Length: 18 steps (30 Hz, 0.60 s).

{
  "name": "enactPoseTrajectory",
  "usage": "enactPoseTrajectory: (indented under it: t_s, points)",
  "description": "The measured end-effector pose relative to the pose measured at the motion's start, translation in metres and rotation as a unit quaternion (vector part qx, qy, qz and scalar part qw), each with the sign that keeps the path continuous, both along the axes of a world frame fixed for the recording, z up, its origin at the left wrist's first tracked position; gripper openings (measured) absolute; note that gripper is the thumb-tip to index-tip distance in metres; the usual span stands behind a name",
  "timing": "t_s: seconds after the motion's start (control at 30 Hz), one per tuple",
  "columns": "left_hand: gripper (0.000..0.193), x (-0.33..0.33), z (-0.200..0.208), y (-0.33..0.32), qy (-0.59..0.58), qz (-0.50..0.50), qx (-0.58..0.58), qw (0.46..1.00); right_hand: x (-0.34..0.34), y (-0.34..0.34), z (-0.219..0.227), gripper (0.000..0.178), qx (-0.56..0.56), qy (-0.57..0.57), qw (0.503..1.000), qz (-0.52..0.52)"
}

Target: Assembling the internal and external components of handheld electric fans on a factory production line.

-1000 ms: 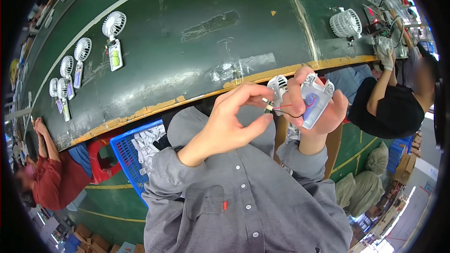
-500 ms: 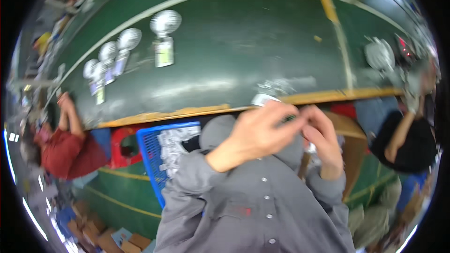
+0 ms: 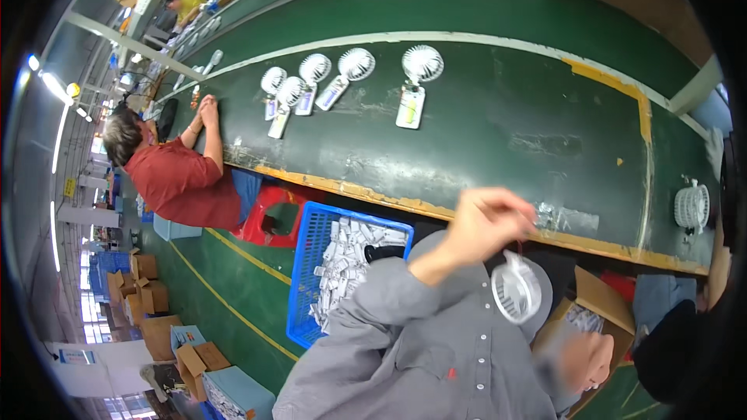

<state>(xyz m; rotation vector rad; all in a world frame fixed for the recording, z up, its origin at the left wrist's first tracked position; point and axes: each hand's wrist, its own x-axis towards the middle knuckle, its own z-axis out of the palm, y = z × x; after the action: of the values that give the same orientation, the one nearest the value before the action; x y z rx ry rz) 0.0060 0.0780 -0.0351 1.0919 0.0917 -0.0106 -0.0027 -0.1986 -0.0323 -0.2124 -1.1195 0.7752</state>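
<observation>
My left hand (image 3: 486,225) is raised over the bench's front edge, its thumb and fingers pinched together. Beneath it a white round fan head (image 3: 516,289) with a ribbed grille hangs in front of my grey shirt, seemingly by a thin reddish wire at my fingertips. Low at my right side, my right hand (image 3: 585,359) is smeared by motion beside an open cardboard box (image 3: 611,307) of small whitish parts; whether it holds anything is unclear. On the green bench (image 3: 482,124) lie several small white handheld fans (image 3: 410,107), their handles showing coloured insides.
A blue basket (image 3: 299,284) full of white handle-shaped parts stands to my left. Farther left, a person in a red shirt (image 3: 175,175) sits at the bench near a red stool (image 3: 268,218). Clear plastic (image 3: 568,219) lies near the front edge. Another fan head (image 3: 691,206) is at the right.
My hands were together by the bench edge; now my right hand has dropped to the box, and the fan head hangs below my left hand. The view has swung left.
</observation>
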Motion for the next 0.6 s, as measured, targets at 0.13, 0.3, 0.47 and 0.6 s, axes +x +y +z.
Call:
enactPoseTrajectory:
  t_s: [0.13, 0.3, 0.47, 0.6]
  points:
    - [0.015, -0.01, 0.02, 0.031, -0.066, 0.029, 0.019, 0.997, -0.067, -0.109, -0.075, 0.03, -0.374, 0.241, 0.835, -0.322]
    - [0.019, 0.013, 0.028, 0.025, -0.115, -0.015, -0.123, 0.986, -0.166, -0.229, -0.22, 0.066, -0.973, -0.103, 0.124, -0.168]
    - [0.028, 0.018, 0.032, -0.019, -0.097, -0.123, -0.274, 0.949, -0.093, -0.087, -0.133, 0.077, -0.602, 0.14, 0.518, -0.592]
    - [0.031, 0.017, 0.035, -0.069, -0.041, -0.171, -0.307, 0.935, -0.038, 0.018, -0.051, 0.098, -0.359, 0.03, 0.655, -0.664]
